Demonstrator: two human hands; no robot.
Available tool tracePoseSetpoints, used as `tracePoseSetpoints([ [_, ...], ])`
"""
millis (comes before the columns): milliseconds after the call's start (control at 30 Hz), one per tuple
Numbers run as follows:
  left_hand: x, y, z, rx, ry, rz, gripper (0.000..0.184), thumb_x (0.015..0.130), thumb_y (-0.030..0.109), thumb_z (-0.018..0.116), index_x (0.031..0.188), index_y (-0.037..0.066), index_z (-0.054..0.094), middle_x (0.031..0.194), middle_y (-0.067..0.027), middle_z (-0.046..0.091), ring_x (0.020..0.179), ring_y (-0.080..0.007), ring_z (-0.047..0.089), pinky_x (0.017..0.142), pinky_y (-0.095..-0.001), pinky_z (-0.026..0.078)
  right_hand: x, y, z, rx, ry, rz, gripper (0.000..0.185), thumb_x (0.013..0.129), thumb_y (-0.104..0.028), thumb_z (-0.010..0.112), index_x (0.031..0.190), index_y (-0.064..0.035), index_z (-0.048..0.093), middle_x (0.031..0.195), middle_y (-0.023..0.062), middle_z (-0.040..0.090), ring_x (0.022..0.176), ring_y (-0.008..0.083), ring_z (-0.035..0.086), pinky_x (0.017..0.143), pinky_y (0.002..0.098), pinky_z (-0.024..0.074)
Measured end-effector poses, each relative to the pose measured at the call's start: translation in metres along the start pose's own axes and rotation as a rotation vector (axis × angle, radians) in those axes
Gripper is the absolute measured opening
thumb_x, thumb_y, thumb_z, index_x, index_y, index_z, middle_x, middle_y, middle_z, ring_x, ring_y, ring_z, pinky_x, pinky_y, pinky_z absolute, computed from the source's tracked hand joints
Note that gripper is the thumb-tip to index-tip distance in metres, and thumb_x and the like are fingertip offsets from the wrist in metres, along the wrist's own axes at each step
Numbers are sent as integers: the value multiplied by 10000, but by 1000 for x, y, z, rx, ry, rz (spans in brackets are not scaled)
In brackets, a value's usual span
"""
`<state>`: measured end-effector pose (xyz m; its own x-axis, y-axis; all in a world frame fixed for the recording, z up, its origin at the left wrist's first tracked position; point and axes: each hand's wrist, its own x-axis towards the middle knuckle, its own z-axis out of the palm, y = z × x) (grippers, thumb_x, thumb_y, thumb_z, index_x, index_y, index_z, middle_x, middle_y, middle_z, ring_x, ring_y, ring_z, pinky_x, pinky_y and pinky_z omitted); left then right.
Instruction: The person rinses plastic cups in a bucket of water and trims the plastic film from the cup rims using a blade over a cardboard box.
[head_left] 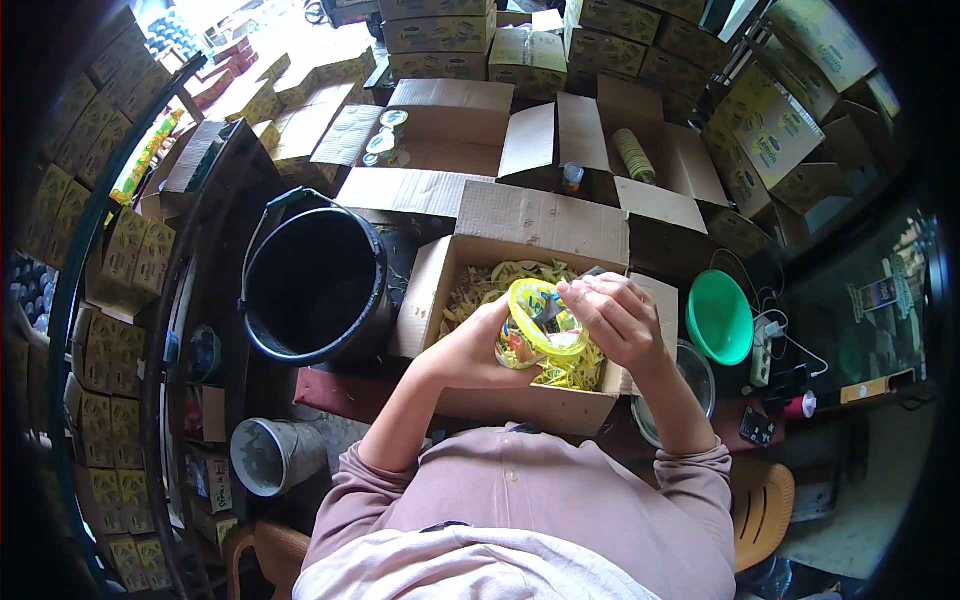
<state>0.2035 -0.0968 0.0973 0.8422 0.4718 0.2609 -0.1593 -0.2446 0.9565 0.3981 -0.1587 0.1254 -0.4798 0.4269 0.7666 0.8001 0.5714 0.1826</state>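
In front of my chest, my left hand [466, 346] is wrapped around the side of a clear plastic jar [515, 346] with a yellow rim and a printed label. The jar is tilted so that its mouth faces me, and small colourful pieces show inside. My right hand [622, 318] is at the jar's right edge, its fingers bent and pinched together. A small dark thing shows by those fingertips; what they hold is unclear. Below both hands stands an open cardboard box [530, 408] with yellow and pale shredded strips [475, 298] in it.
A black bucket [378, 300] stands left of the box, a grey bucket [262, 458] lower down. To the right are a green bowl [718, 316], a clear round lid or bowl [700, 385] and a white power strip [761, 358]. Open cartons [450, 95] and stacked boxes [440, 35] fill the back.
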Motion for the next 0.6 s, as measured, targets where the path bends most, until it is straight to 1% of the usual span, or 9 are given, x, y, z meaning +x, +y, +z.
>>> tracePoseSetpoints([
  [100, -2, -5, -3, -120, -47, -65, 606, 612, 100, 703, 1140, -10, 426, 1001, -95, 525, 929, -153, 503, 828, -269, 401, -3, 1, 1, 13, 3, 7, 363, 645, -60, 650, 1005, -22, 622, 752, 40, 580, 737, 154, 588, 701, 292, 511],
  [200, -3, -11, -6, -157, -114, -115, 606, 605, 97, 698, 1137, -7, 426, 976, -70, 515, 889, -136, 491, 811, -253, 397, -6, 1, 4, 30, 29, 17, 364, 645, -48, 644, 1007, -24, 621, 755, 41, 580, 739, 155, 588, 696, 292, 510],
  [300, -3, -15, -8, -226, -136, -152, 594, 606, 78, 683, 1136, 2, 426, 962, -52, 505, 862, -120, 476, 795, -241, 394, -8, 2, 5, 53, 20, 22, 370, 651, -44, 639, 1018, -11, 611, 773, 49, 589, 736, 156, 589, 687, 295, 508],
  [400, 2, -13, -5, -168, -27, -43, 602, 606, 69, 680, 1145, 2, 419, 981, -55, 501, 876, -119, 471, 804, -242, 391, -2, 5, -3, 66, -19, 72, 384, 655, -43, 634, 1034, 5, 599, 785, 56, 598, 731, 159, 592, 679, 298, 507],
  [433, -1, -13, -9, -185, -53, -145, 619, 609, 62, 677, 1163, -2, 408, 1018, -64, 493, 928, -127, 472, 831, -251, 383, -1, 6, -6, 59, -27, 86, 376, 655, -47, 636, 1022, 19, 591, 790, 63, 605, 729, 172, 596, 671, 301, 505],
  [533, 2, -6, -16, -62, 20, 77, 615, 614, 57, 674, 1163, -5, 405, 1050, -72, 484, 963, -130, 470, 854, -258, 377, -7, 11, -5, 74, 42, 118, 345, 652, -51, 640, 987, 12, 588, 788, 66, 608, 727, 182, 597, 666, 298, 505],
  [567, 4, -4, -19, -28, 48, 90, 597, 616, 52, 676, 1145, -4, 406, 1042, -75, 484, 965, -136, 475, 872, -264, 370, -10, 12, -5, 80, 33, 121, 302, 653, -13, 634, 951, -2, 584, 795, 73, 612, 723, 195, 597, 659, 305, 501],
  [600, 1, -9, -22, -25, 113, 125, 623, 626, 45, 679, 1161, -4, 364, 1023, -77, 483, 939, -112, 471, 805, -242, 408, -15, 13, -4, 73, 26, 136, 299, 648, 2, 626, 944, -9, 586, 795, 74, 610, 724, 198, 594, 658, 309, 498],
])
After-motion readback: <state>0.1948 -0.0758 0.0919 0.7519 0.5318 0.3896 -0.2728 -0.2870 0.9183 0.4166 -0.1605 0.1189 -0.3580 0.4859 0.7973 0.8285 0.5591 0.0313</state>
